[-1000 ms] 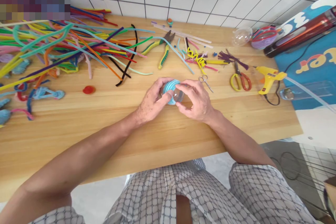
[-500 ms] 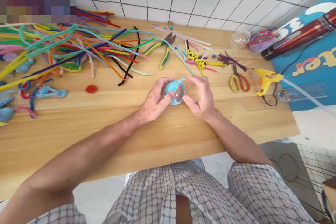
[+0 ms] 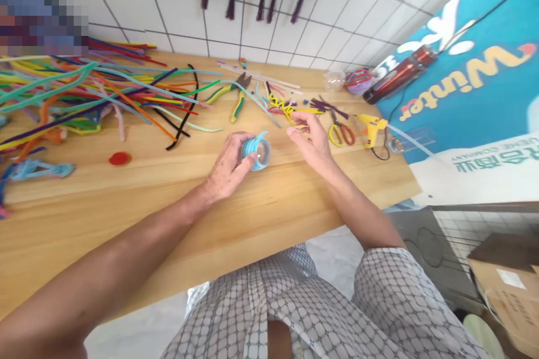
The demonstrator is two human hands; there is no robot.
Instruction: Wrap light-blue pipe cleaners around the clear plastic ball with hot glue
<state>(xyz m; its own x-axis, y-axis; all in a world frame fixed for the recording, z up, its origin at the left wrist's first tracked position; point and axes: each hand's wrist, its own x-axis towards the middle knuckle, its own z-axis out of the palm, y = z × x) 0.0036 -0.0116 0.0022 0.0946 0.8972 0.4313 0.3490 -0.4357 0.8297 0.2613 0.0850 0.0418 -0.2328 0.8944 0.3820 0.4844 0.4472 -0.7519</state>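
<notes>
My left hand (image 3: 227, 165) is closed around a small clear plastic container (image 3: 264, 152), its thumb pressed on the front. Light-blue pipe cleaner (image 3: 250, 147) is coiled around the container's left part, and a loose end sticks up at the top. To the right, my right hand (image 3: 315, 143) hovers above the table, apart from the container. Its thumb and fingers are slightly spread, with nothing visible between them. Beyond it lie scissors (image 3: 346, 134) with yellow and red handles and a yellow glue gun (image 3: 372, 129).
Many coloured pipe cleaners (image 3: 126, 92) are heaped at the left. A red cap (image 3: 120, 158) lies nearer. Green-and-yellow pliers (image 3: 236, 95) and scraps, including a yellow spiral (image 3: 281, 105), lie toward the tiled wall. A red flask (image 3: 402, 73) stands at the back right.
My right hand has drawn away from the coiled container toward the scissors side. My left hand still holds the container. The camera view has turned to the right.
</notes>
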